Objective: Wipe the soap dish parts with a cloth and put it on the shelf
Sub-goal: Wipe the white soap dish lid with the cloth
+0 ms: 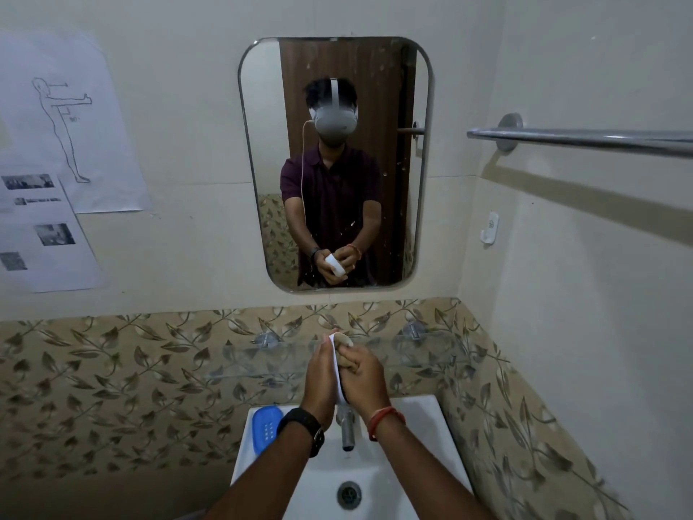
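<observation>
My left hand (321, 373) grips a white soap dish part (336, 364), held on edge between both hands above the tap. My right hand (364, 373) presses a beige cloth (342, 345) against the part's right face. The mirror reflection shows the white part as a rounded oval tray. A blue soap dish part (264, 425) with small holes lies on the sink's left rim, partly hidden behind my left wrist. The glass shelf (423, 354) runs along the wall just behind my hands.
A white sink (420, 418) with a metal tap (348, 431) and a drain (348, 493) sits below my arms. A mirror (333, 163) hangs above the shelf. A chrome towel bar (585, 138) juts out at the upper right. Paper sheets (56, 163) hang on the left wall.
</observation>
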